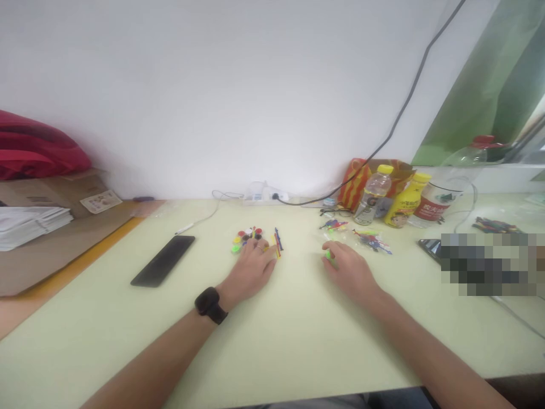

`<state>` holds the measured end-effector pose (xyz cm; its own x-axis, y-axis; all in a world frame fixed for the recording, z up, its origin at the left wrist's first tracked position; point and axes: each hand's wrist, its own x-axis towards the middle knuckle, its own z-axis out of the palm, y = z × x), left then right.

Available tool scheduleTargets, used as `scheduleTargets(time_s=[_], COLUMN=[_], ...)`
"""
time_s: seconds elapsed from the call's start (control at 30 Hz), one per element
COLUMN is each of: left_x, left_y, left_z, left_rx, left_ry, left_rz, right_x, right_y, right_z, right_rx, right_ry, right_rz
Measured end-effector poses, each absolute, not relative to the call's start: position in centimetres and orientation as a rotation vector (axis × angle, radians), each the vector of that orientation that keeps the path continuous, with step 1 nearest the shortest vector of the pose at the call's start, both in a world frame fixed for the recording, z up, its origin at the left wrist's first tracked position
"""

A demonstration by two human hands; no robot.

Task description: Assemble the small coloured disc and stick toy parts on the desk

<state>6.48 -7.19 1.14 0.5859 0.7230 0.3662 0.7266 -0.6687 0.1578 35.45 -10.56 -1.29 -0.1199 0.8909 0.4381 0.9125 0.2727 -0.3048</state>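
— Starting with the round pieces (pixel 244 236): where do they lie?

— On the pale table (pixel 276 346), in a small cluster of red, yellow, green and dark discs, just beyond the left hand (pixel 252 267). A few thin coloured sticks (pixel 277 241) lie to their right, at that hand's fingertips.

— And how is the hand set?

— Palm down, fingers spread loosely and flat, the tips touching the sticks and the nearest discs. It grips nothing. A black watch (pixel 210 305) sits on the wrist, and the forearm runs in from the near left.

— The other one?

— The right hand (pixel 347 270) is well to the right of the cluster, knuckles up, fingers curled down over a small green piece (pixel 328 255) that peeks out at the thumb side. It touches the piece, but I cannot tell whether it is pinched.

— Anything around them?

— A black phone (pixel 163 260) lies to the left. Clear bags of coloured parts (pixel 371 238) lie just beyond the right hand, with drink bottles (pixel 404 201) farther back by the wall.
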Motion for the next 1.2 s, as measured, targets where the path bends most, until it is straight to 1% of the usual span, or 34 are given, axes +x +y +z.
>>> scheduleTargets(time_s=[0.17, 0.37, 0.53, 0.8, 0.93, 1.07, 1.2], left_x=[6.5, 6.6, 6.6, 6.8, 8.0, 9.1, 8.9], left_y=[-7.3, -7.3, -7.5, -8.9, -10.4, -11.7, -11.5], left_z=[1.1, 1.1, 0.9, 1.7, 1.8, 2.0, 2.7], left_rx=[-2.837, -2.825, -2.848, -2.971, -3.147, -3.224, -3.226], left_ry=[-1.244, -1.234, -1.338, -1.356, -1.210, -1.043, -0.974], left_rz=[-0.714, -0.748, -0.738, -0.751, -0.714, -0.707, -0.770], right_x=[36.2, 37.2, 38.1, 37.6, 35.6, 33.3, 32.1], right_y=[-10.3, -9.7, -9.3, -9.7, -11.1, -12.5, -13.1], right_z=[-1.3, -1.3, -1.6, -1.0, -0.3, 0.1, 0.2], right_rx=[-1.537, -1.518, -1.554, -1.484, -1.344, -1.191, -1.133], right_ry=[-2.047, -2.038, -2.050, -2.006, -2.013, -2.176, -2.289], right_rz=[0.034, -0.037, 0.019, -0.044, 0.146, 0.394, 0.456])
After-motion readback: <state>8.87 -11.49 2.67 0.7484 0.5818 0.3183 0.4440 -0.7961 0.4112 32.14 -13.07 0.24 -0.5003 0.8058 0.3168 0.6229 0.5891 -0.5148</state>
